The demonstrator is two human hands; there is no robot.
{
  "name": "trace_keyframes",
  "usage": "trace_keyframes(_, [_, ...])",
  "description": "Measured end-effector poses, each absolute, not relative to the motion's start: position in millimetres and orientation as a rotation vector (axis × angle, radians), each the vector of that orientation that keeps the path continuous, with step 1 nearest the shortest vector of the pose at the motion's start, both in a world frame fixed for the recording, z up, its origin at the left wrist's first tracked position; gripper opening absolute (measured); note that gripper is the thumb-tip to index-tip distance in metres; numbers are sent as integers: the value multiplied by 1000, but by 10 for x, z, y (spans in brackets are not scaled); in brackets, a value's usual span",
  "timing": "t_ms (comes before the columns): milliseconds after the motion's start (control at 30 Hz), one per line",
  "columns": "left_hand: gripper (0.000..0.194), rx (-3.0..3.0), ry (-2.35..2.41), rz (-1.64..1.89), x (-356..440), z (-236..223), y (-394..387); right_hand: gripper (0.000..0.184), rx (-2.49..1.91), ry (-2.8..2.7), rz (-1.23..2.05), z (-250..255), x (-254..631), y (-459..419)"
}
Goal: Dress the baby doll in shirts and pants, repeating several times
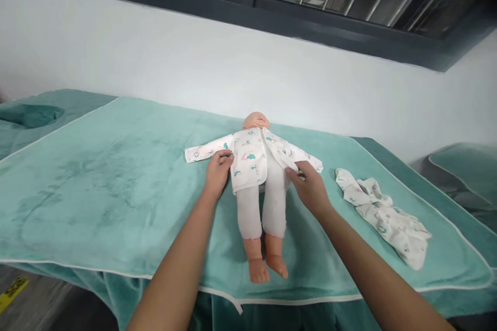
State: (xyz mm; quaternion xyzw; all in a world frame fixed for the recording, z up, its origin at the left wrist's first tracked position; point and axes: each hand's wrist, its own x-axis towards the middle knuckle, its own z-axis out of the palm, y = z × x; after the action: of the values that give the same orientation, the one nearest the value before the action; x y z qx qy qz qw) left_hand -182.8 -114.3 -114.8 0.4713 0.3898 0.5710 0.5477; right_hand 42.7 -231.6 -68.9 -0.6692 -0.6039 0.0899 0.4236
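A baby doll (261,206) lies on its back on a teal towel (108,186), head toward the wall and bare feet toward me. It wears a white printed shirt (248,158), its right half lying open. My left hand (218,169) pinches the shirt at the doll's armpit, by the left sleeve. My right hand (308,185) grips the open flap's lower edge beside the doll's hip.
A crumpled piece of matching printed clothing (382,214) lies on the towel to the right. The towel's white-piped front edge (217,295) hangs over the bed. A darker teal pillow (31,114) sits far left. A white wall rises behind.
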Motion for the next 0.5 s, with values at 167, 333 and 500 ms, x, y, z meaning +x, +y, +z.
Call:
trace_keyframes(167, [36, 853, 737, 1310, -1857, -1139, -1068, 28, -1659, -1577, 50, -254, 269, -2301])
trace_keyframes(333, [37, 777, 650, 1262, -1883, -1119, -1035, 23, -1486, -1933, 165, 45, 26, -2196])
trace_keyframes(500, [31, 800, 571, 1212, -1912, -1121, -1016, 21, -1397, -1977, 355, -156, 94, -2252])
